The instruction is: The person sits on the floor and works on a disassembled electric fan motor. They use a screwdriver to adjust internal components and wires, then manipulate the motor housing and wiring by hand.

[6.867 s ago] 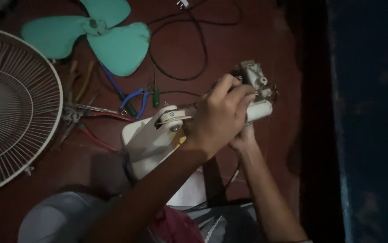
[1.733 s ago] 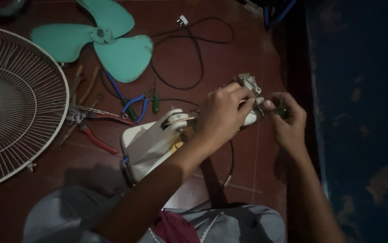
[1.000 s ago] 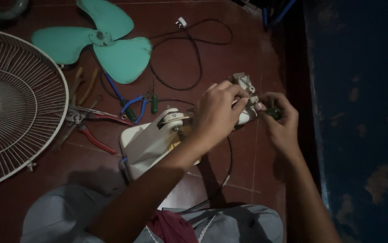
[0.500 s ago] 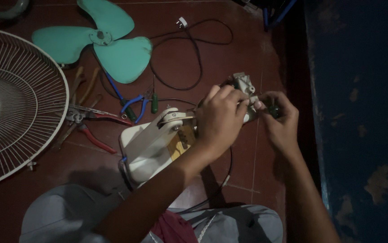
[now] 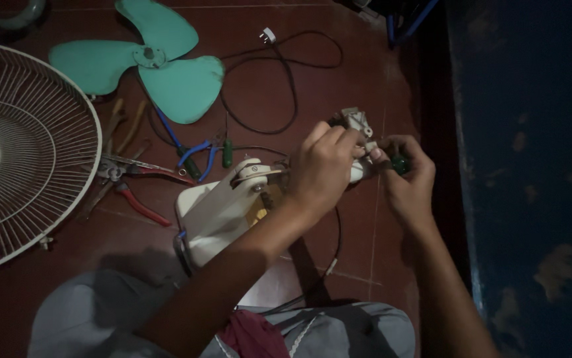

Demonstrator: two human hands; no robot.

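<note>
My left hand point(image 5: 322, 169) grips the white fan motor assembly point(image 5: 355, 142) near its far end, fingers wrapped over it. The cream fan body point(image 5: 223, 209) lies tilted on the red floor below that hand. My right hand point(image 5: 405, 179) is closed around a small dark green-handled tool point(image 5: 400, 164), its tip held against the motor's side. Most of the motor is hidden under my left fingers.
A teal three-blade fan propeller point(image 5: 147, 63) lies at the top left. A white wire fan guard point(image 5: 14, 159) fills the left edge. Red-handled pliers point(image 5: 133, 185), blue-handled cutters point(image 5: 193, 156) and a black cord with a white plug point(image 5: 269, 34) lie between them. A dark blue wall point(image 5: 531, 166) stands on the right.
My right hand has come in from the right and closed up against the motor beside my left hand. The left hand keeps its grip; the fan body has barely shifted.
</note>
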